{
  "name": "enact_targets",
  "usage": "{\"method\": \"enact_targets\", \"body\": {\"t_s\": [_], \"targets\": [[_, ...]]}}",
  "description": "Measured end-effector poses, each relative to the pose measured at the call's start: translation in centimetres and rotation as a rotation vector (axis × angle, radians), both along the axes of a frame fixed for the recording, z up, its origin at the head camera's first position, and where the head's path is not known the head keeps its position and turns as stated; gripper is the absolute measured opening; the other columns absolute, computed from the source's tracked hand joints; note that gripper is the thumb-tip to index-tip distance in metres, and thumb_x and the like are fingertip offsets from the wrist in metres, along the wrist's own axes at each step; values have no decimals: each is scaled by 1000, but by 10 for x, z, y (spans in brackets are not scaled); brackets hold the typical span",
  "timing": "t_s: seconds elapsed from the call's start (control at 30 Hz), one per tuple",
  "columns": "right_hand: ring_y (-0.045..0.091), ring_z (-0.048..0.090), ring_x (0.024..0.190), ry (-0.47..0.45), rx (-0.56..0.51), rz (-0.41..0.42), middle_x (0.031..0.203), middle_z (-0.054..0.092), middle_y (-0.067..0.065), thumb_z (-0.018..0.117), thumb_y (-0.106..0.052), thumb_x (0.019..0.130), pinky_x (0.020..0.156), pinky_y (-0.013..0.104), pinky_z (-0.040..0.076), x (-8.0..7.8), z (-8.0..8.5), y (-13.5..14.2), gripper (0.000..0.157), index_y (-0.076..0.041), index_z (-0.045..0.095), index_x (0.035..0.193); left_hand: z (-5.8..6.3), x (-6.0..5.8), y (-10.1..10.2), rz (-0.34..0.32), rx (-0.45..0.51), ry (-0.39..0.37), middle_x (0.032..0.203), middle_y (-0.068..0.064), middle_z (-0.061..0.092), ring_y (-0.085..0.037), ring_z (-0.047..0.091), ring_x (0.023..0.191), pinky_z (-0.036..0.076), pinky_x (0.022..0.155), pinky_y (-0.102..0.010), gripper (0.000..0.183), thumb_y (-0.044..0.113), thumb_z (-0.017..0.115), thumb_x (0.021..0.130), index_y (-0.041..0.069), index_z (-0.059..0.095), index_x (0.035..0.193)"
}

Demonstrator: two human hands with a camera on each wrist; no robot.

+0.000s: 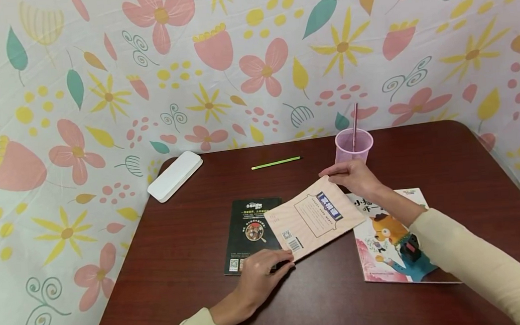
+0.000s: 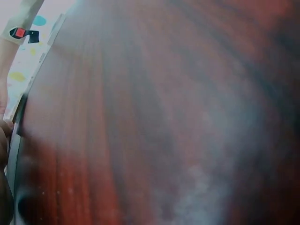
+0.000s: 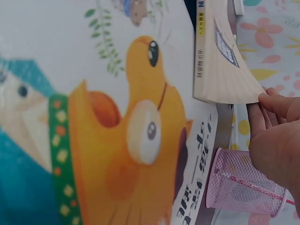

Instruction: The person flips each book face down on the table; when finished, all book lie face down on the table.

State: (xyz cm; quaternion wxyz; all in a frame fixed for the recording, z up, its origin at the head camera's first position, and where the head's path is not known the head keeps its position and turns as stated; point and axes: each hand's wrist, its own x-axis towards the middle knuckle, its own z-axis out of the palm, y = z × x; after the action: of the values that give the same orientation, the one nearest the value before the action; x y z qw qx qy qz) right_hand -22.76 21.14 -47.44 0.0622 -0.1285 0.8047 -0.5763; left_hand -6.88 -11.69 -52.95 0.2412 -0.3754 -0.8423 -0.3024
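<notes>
A cream paperback book [image 1: 311,219], back cover up with a blue title label and a barcode, lies slanted between both hands. My left hand [image 1: 261,278] pinches its near left corner between thumb and fingers. At the far corner my right hand [image 1: 356,178] pinches the cover, and the right wrist view shows the pages bending up there. The cream book overlaps a black book [image 1: 242,239] on the left. Under the right forearm lies a picture book [image 1: 371,260] with an orange cartoon animal. Only a dark sliver of the left hand [image 2: 5,145] shows in the left wrist view.
A pink mesh pen cup [image 1: 345,144] holding a reddish pencil [image 1: 355,120] stands just behind the right hand. Farther back lie a green pencil [image 1: 275,163] and, at the far left corner, a white case [image 1: 175,177]. A flowered cloth [image 1: 253,72] hangs behind the brown table [image 1: 159,270].
</notes>
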Motion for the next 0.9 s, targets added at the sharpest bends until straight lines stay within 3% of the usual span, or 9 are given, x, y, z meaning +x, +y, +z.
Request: {"method": "enact_targets", "body": {"t_s": [0.43, 0.7, 0.9], "targets": [[35, 73, 108, 49, 32, -35, 124, 72, 28, 64, 11, 100, 81, 25, 60, -8, -13, -13, 24, 8, 76, 121, 1, -2, -1, -6, -72, -19, 105, 12, 79, -1, 72, 99, 56, 89, -18, 17, 18, 90, 88, 20, 83, 103], [43, 70, 116, 62, 88, -35, 127, 71, 29, 66, 12, 99, 83, 19, 57, -10, -19, -18, 25, 10, 74, 122, 3, -7, -3, -69, -89, -6, 100, 13, 79, -1, 72, 94, 55, 88, -16, 15, 15, 89, 89, 19, 83, 102], [45, 63, 128, 109, 199, 46, 133, 68, 29, 69, 12, 97, 104, 47, 54, -12, -23, -19, 34, 11, 69, 131, 6, -10, -5, -150, -124, -10, 105, 13, 79, -1, 72, 97, 54, 91, -15, 17, 11, 87, 90, 17, 84, 105]]}}
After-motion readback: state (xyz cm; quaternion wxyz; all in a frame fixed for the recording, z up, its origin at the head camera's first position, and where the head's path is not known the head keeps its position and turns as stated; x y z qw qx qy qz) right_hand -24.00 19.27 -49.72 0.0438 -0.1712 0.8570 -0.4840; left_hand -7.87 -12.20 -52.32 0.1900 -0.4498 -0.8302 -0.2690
